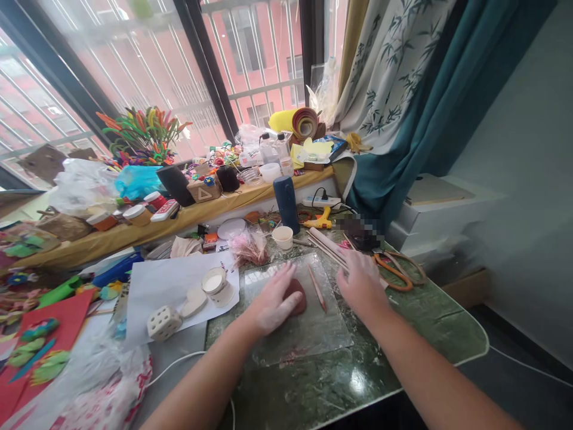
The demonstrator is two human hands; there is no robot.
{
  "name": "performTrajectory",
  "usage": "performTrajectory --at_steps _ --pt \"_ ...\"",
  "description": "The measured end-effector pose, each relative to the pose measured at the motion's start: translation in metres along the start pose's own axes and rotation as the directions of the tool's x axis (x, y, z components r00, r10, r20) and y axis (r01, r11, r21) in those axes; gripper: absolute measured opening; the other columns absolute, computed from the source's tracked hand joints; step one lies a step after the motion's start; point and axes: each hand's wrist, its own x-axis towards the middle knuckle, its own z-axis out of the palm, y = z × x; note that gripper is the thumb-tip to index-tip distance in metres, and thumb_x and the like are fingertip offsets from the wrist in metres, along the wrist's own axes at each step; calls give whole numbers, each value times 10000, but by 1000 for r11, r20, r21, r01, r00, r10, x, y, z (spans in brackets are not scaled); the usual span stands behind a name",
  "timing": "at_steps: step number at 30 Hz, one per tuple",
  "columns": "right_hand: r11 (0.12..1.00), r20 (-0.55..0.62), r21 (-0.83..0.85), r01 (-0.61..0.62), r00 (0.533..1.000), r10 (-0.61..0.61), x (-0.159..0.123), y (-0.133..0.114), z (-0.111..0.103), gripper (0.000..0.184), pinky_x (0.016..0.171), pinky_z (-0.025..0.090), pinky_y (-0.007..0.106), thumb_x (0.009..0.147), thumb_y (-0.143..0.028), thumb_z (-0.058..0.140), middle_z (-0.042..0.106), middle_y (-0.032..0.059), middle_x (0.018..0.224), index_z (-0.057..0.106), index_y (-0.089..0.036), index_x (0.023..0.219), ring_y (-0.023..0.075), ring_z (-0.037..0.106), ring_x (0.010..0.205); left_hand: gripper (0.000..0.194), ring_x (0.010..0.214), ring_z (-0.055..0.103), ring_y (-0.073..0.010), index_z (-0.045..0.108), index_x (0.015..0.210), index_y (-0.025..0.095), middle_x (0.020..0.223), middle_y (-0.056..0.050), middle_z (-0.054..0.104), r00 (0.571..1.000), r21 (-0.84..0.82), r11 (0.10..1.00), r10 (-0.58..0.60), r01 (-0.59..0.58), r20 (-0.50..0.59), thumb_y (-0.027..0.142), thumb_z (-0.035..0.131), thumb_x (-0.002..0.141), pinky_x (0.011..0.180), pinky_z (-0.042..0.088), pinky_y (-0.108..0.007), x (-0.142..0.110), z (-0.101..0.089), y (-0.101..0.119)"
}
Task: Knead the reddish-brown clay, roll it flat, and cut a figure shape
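My left hand [280,301] lies flat with its fingers stretched out over a flat reddish-brown lump of clay [299,298], hiding part of it. The clay rests on a clear plastic sheet [320,334]. Beside it on the sheet lies a slim pointed wooden tool [317,288]. To the right, my right hand [363,280] curls over a pale rolling pin [326,240], which lies slantwise along with thin wooden strips [323,248]. My fingers cover part of the pin.
Behind the sheet stand a paper cup [283,237], a dark blue cylindrical speaker [286,203] and a yellow glue gun [321,218]. Orange-handled scissors [394,272] lie right of my right hand. A jar [217,286] and a white die [164,322] sit on white paper at left.
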Motion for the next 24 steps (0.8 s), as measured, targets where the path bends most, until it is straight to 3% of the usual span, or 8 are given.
performTrajectory --at_steps 4,8,12,14,16,19,21,24 --pt "953 147 -303 16 989 30 6 28 -12 381 818 418 490 880 -148 529 645 193 1099 590 -169 1256 387 556 1012 691 1542 181 -315 271 1587 166 1652 -148 237 999 61 997 -45 44 30 443 489 992 1239 221 -561 -13 -4 -15" --pt "924 200 -377 60 980 18 8 37 -9 349 805 407 408 906 -114 519 657 163 1025 595 -146 1245 323 575 962 769 1546 150 -331 261 1592 183 1652 -122 252 996 118 993 -10 -1 90 521 535 958 1251 189 -559 -18 1 -19" --pt "907 172 -408 101 985 -32 6 38 -14 358 791 410 379 913 -84 494 668 152 1022 589 -125 1256 297 584 934 704 1545 183 -302 274 1590 224 1657 -92 253 999 15 1000 0 -1 43 495 503 982 1255 210 -537 -22 4 -26" --pt "902 141 -416 112 988 -58 -1 38 -23 350 792 421 393 912 -92 490 674 155 1028 598 -127 1244 308 587 938 610 1530 248 -282 338 1562 225 1636 -99 320 998 -82 997 -10 5 -62 426 476 1003 1240 265 -526 -26 4 -32" --pt "913 92 -395 104 993 -73 -11 37 -34 320 802 437 416 913 -123 495 679 155 1026 613 -136 1211 321 590 946 472 1489 353 -261 455 1482 220 1559 -112 459 971 -159 987 -26 -12 -238 335 426 1025 1209 333 -520 -31 2 -35" --pt "956 71 -251 154 988 -141 -29 20 -52 286 833 464 422 915 -175 504 682 141 1053 625 -158 1174 311 598 978 335 1402 482 -239 580 1317 238 1385 -96 629 857 -117 986 43 -120 -513 235 423 1020 1156 407 -504 -36 -11 -30" --pt "950 156 -96 296 947 -280 -37 0 -60 289 868 470 406 911 -173 508 684 109 1092 633 -194 1171 283 601 1007 329 1383 499 -259 576 1311 245 1355 -92 648 810 38 979 188 -201 -555 233 513 988 1155 397 -518 -36 -25 -21" --pt "854 258 77 514 818 -515 -36 -32 -64 312 914 452 405 907 -128 515 695 58 1118 645 -243 1166 251 607 1010 449 1265 598 -295 542 1368 237 1301 -102 682 859 269 913 387 -307 -335 347 634 942 1130 408 -539 -35 -42 -10"
